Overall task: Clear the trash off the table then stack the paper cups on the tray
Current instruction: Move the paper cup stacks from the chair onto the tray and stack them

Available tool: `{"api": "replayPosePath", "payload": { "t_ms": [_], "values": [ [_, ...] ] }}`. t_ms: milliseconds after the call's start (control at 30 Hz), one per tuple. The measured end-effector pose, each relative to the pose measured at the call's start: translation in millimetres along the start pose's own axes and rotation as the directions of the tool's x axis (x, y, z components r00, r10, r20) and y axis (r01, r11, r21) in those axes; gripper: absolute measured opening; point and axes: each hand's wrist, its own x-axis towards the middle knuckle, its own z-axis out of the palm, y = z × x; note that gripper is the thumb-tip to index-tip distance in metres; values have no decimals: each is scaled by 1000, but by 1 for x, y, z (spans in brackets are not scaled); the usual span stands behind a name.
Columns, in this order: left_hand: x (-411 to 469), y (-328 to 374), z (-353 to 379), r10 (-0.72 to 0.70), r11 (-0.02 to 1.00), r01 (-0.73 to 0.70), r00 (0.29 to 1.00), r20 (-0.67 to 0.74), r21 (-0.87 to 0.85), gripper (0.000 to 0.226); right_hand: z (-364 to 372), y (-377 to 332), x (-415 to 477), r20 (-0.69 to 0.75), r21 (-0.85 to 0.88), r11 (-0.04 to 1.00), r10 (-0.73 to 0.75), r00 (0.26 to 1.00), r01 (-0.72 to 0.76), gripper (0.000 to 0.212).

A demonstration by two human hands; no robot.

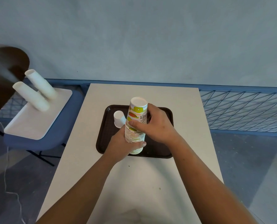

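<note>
A white rectangular table [197, 135] carries a dark brown tray [160, 152] near its far end; a small speck [159, 188], perhaps a crumb, lies nearer.

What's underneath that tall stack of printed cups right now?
The stack stands on the brown tray, which lies on the table. The left hand covers part of its base, so full contact cannot be seen.

Printed paper cups [136, 125] look slightly glossy; the dark plastic tray [158, 152] is matt.
</note>
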Motion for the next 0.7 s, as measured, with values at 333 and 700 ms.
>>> {"api": "replayPosePath", "payload": {
  "t_ms": [333, 700],
  "values": [
    [-8, 2, -4, 14, 1000, -14, 1000, 10, -20, 81, -8, -15, -9, 22, 29, 999, -30, 999, 29, 61],
    [-9, 1, -9, 45, 999, -45, 999, 14, 0, 79, -11, -24, -13, -58, 119, 992, -34, 998, 41, 54]
  ]
}}
